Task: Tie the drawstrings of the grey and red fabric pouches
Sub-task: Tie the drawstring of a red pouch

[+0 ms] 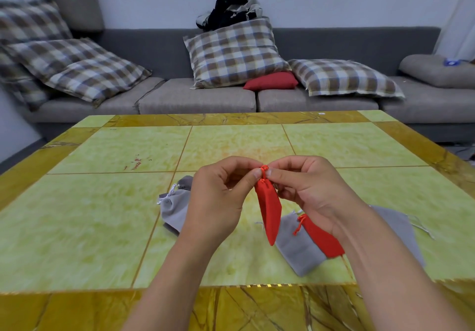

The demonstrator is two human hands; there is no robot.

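Both hands, left (218, 197) and right (303, 189), pinched the hanging red pouch's (268, 212) drawstring knot (264, 169). Tying step; next, likely cinch tight.

Count: 2 red pouches, one held up (268, 208), one flat on the table (321, 236). Grey pouches: 2 in the left pile (172, 208), 2 on the right (295, 248) (393, 224); overlaps may hide more. 5 plaid cushions, e.g. (235, 53). 1 red cushion (271, 81). 2 hands (218, 197) (305, 189).

I can read no words or numbers anywhere here. My pouches and table carry no labels (none legible, anyway).
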